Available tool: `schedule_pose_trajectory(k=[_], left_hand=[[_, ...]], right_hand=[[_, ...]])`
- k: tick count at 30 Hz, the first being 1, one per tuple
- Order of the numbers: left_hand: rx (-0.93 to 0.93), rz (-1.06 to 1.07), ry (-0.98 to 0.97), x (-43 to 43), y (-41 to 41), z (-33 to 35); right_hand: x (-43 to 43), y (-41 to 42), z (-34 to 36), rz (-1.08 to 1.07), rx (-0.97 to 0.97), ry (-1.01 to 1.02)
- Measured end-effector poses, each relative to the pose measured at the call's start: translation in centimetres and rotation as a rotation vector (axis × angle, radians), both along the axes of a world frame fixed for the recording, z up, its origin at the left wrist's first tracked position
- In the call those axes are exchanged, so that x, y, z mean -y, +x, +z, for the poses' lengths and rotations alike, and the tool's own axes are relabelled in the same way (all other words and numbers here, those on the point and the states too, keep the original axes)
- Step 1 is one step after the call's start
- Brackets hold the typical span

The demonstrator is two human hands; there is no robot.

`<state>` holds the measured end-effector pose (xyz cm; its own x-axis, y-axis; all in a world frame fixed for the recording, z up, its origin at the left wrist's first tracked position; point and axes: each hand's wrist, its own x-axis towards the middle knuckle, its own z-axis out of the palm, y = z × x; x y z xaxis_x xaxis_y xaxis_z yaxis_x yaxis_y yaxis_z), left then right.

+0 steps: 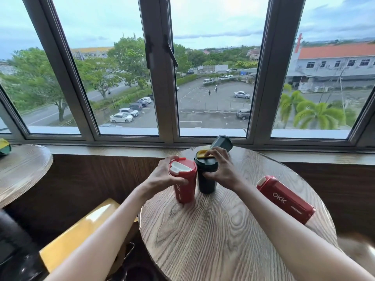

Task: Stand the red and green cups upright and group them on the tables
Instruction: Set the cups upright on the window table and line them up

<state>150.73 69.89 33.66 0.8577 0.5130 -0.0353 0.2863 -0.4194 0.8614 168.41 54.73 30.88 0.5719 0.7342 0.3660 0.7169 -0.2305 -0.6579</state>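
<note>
Wooden table point(223, 230): each hand point(162, 175) grips an upright cup point(183, 182).

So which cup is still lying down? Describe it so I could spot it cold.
Start at the round wooden table under the window. Near its right edge lies a red cup on its side, apart from both hands. The other red cup stands upright in the left hand.
</note>
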Motion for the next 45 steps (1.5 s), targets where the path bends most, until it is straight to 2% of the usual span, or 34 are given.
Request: schedule_pose_trajectory(k=[6, 10, 16, 25, 33, 37, 42, 45], left_hand=[[0.011, 0.044, 0.040, -0.2, 0.2, -0.8], [0.043, 0.057, 0.137, 0.7, 0.0, -0.5], [0.071, 0.139, 0.254, 2.1, -0.3, -1.2], [0.158, 0.148, 0.307, 4.2, 0.0, -1.7], [0.191, 0.127, 0.221, 4.5, -0.2, -2.6], [0.233, 0.097, 0.067, 4.5, -0.5, -2.0], [0.166, 0.115, -0.101, 2.4, 0.5, -0.9], [0.134, 0.151, -0.123, 0.6, 2.7, 0.3]], right_hand=[[0.0, 0.2, -0.2, 0.014, -0.006, 0.014], [0.2, 0.3, -0.3, 0.035, -0.009, 0.010], [0.8, 1.6, 0.1, 0.129, -0.130, -0.074], [0.6, 1.5, -1.2, 0.122, -0.186, 0.058], [1.1, 1.0, -2.0, 0.151, -0.292, 0.116], [2.3, -0.9, -3.3, 0.055, -0.434, 0.158], [3.4, -4.7, -4.5, -0.172, -0.310, 0.281], [3.1, -7.0, -4.8, -0.129, -0.278, 0.335]])
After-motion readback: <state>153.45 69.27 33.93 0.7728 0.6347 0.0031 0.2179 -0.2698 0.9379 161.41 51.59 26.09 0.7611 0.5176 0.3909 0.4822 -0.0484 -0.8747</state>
